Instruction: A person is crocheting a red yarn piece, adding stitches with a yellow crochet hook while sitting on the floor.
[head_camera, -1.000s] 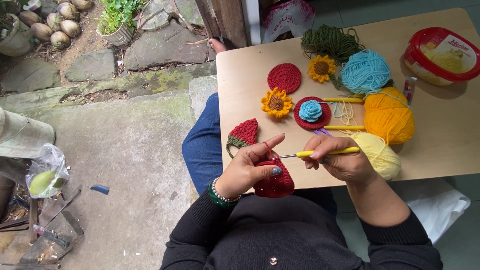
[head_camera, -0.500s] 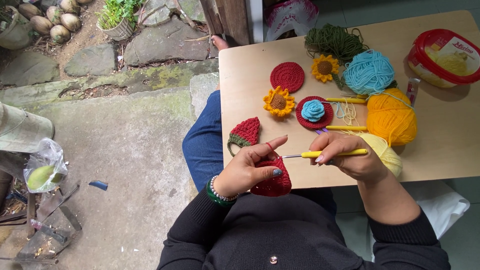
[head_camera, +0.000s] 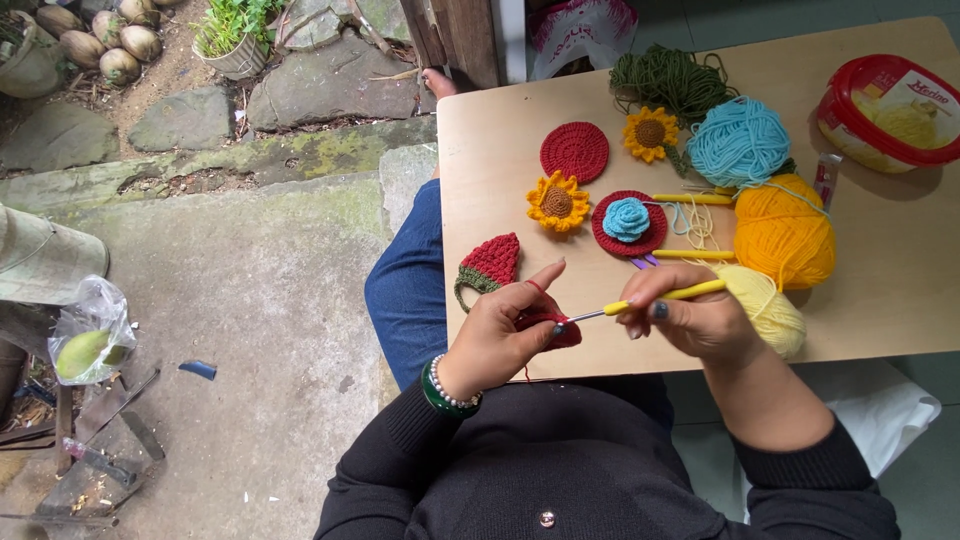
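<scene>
Head view, fuzzy red crochet piece (head_camera: 548, 328), slim yellow hook (head_camera: 655, 297)

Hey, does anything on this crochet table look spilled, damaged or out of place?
Nothing stands out. The left hand holds a red crochet piece, the right hand holds a yellow-handled crochet hook, and the yarn balls and finished flowers lie intact on the wooden table.

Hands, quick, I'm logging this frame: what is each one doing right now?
Left hand: closed on the red crochet piece, index finger raised.
Right hand: closed on the yellow-handled crochet hook.
</scene>
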